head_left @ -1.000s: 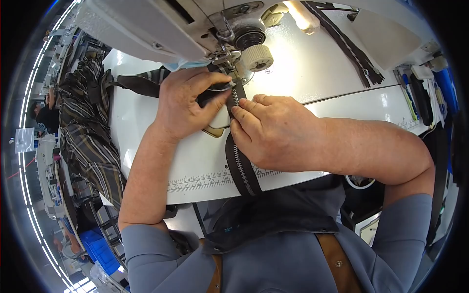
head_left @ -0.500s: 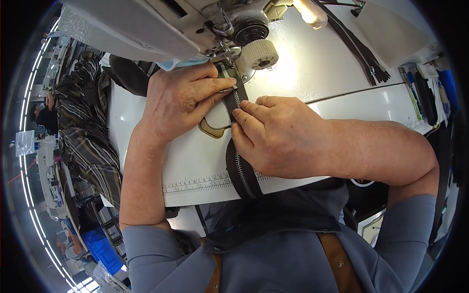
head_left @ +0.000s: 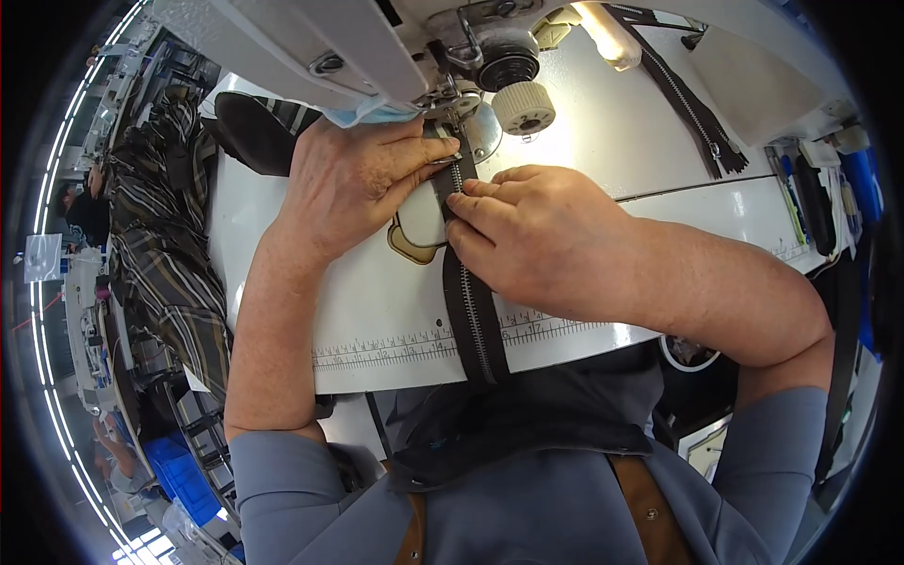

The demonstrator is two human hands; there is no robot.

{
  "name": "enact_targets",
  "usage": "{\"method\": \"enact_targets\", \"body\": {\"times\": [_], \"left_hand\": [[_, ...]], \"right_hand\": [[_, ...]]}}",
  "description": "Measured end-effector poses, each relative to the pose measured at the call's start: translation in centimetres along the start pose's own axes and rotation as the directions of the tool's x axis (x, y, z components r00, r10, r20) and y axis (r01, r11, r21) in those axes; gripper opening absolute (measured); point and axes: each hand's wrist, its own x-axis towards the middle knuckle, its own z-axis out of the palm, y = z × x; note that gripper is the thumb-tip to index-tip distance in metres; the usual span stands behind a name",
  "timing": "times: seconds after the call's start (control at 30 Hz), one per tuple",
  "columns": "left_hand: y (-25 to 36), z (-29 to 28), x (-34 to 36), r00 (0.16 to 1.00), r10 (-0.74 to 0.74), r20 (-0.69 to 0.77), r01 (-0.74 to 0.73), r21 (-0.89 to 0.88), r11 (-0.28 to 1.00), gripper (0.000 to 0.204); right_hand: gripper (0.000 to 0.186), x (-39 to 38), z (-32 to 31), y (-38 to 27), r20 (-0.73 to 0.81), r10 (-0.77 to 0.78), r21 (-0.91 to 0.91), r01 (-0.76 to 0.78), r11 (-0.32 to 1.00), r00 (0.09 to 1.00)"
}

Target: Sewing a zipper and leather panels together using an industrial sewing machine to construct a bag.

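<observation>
A dark zipper [head_left: 468, 315] with metal teeth runs from under the needle area of the sewing machine [head_left: 452, 104] down over the table's front edge. My left hand [head_left: 363, 184] is closed at the zipper's upper part, thumb and forefinger pinching beside a small metal piece near the presser foot. Just below, my right hand [head_left: 532, 231] grips the zipper's right side between thumb and fingers. A tan-edged template [head_left: 411, 247] lies partly beneath the left hand and the zipper. The fabric under my left fingers is mostly hidden.
Striped brown fabric [head_left: 165, 273] hangs in a heap at the left. Another zipper [head_left: 692, 99] lies at the back right, near pens and tools [head_left: 819, 193]. A printed ruler [head_left: 381, 354] follows the white table's front edge. A lit lamp [head_left: 607, 36] shines beside the machine head.
The view has shifted slightly. My right hand has moved a little up along the zipper, whose lower length now lies straighter. My left hand keeps its pinch.
</observation>
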Motion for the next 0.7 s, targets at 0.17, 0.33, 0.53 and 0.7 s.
{"method": "enact_targets", "body": {"times": [0.17, 0.33, 0.53, 0.7], "left_hand": [[-0.1, 0.3, -0.3, 1.000, -0.016, -0.020, 0.015, -0.017, 1.000, 0.025], [-0.2, 0.3, -0.3, 1.000, 0.028, -0.004, -0.028, 0.011, 1.000, 0.032], [-0.2, 0.4, -0.4, 1.000, 0.015, -0.011, -0.015, 0.019, 1.000, 0.032], [-0.2, 1.2, -0.6, 0.994, -0.068, -0.081, 0.063, -0.055, 0.996, 0.024]], "right_hand": [[0.046, -0.2, -2.0, 1.2, -0.060, 0.175, -0.222, -0.184, 0.958, 0.983], [0.012, -0.2, -1.8, 2.3, 0.145, 0.215, -0.426, -0.136, 0.894, 0.966], [0.029, -0.1, -2.0, 1.6, 0.198, 0.161, -0.133, -0.136, 0.982, 0.967], [0.066, -0.1, -2.0, 1.4, 0.134, -0.111, 0.225, 0.079, 0.971, 0.985]]}}
